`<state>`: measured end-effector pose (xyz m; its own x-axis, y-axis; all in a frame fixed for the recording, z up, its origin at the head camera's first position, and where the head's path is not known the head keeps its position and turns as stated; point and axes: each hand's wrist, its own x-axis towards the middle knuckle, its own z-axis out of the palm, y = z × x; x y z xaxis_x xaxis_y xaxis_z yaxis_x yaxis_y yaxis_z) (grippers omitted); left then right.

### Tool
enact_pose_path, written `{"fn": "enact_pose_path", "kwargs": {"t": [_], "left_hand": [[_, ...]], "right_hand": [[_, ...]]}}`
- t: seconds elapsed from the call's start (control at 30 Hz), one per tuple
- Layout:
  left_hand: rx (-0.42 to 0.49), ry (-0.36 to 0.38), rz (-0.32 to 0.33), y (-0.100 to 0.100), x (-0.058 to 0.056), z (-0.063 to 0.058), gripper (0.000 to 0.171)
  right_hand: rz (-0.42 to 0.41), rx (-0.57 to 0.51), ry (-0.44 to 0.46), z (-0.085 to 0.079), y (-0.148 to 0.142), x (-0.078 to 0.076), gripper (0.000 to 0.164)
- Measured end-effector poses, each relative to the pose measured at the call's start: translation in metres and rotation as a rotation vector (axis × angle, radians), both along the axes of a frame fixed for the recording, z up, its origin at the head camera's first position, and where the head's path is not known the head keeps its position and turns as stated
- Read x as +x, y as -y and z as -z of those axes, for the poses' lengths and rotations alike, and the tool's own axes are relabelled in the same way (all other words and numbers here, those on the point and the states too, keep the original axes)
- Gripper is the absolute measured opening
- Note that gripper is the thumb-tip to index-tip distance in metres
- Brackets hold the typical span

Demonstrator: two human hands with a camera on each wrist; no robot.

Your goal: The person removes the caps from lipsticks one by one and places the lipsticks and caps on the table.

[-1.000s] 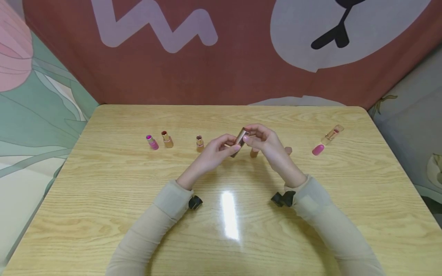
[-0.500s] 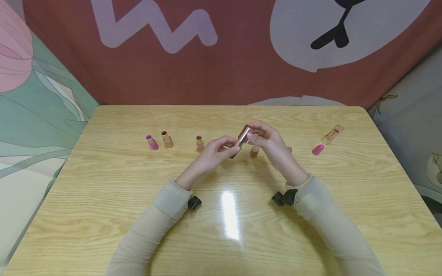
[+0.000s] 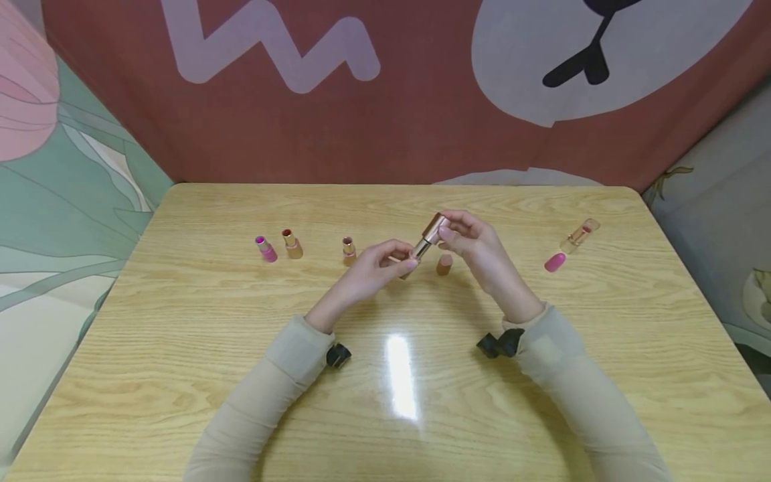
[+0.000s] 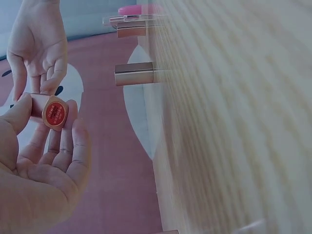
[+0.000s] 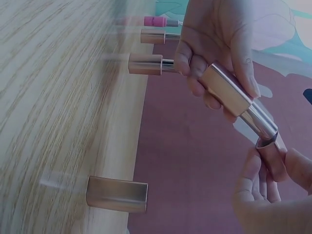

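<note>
My left hand (image 3: 379, 268) pinches the copper base (image 5: 226, 90) of a lipstick between thumb and fingers. A round red label (image 4: 55, 113) on its bottom end faces the left wrist view. From the base rises a shiny metal inner tube (image 5: 261, 122). My right hand (image 3: 476, 244) pinches the rose-gold cap (image 5: 272, 158), its mouth right at the tube's tip. The lipstick is tilted up to the right, above the table. Below my right hand, a separate copper cap (image 3: 444, 264) stands upright. Left of my left hand stands an uncapped gold lipstick (image 3: 349, 251).
Farther left on the wooden table (image 3: 199, 375) stand a pink uncapped lipstick (image 3: 266, 248) and a gold one (image 3: 292, 244). To the right are a clear-and-gold lipstick piece (image 3: 581, 234) and a bright pink cap (image 3: 555, 262). A red patterned wall (image 3: 385, 134) borders the table's back edge.
My right hand has drawn the cap up and to the right, baring the lipstick's metal tube. My left hand stays nearly in place with the base.
</note>
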<state>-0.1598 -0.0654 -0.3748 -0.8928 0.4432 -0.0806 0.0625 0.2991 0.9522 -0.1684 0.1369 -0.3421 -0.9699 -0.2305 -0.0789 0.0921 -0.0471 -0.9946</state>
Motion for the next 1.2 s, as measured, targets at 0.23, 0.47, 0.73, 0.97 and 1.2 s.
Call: {"fn": "enact_pose_path", "kwargs": {"t": [0.23, 0.47, 0.73, 0.97, 1.2], "left_hand": [[0.010, 0.013, -0.007, -0.001, 0.001, -0.001, 0.028], [0.010, 0.014, -0.031, 0.002, 0.001, 0.000, 0.027], [-0.003, 0.027, -0.070, 0.008, -0.001, -0.005, 0.030], [0.017, 0.038, -0.096, 0.015, -0.002, -0.011, 0.032], [0.014, -0.007, -0.142, 0.027, -0.006, -0.017, 0.035]], "right_hand": [[0.005, -0.049, -0.012, 0.000, -0.003, 0.000, 0.017], [0.030, -0.036, -0.019, -0.002, -0.003, 0.000, 0.019], [0.048, 0.088, -0.045, -0.003, -0.007, -0.002, 0.035], [0.052, 0.078, -0.060, -0.002, -0.013, -0.003, 0.026], [0.097, 0.106, -0.080, -0.008, -0.022, -0.004, 0.022]]}}
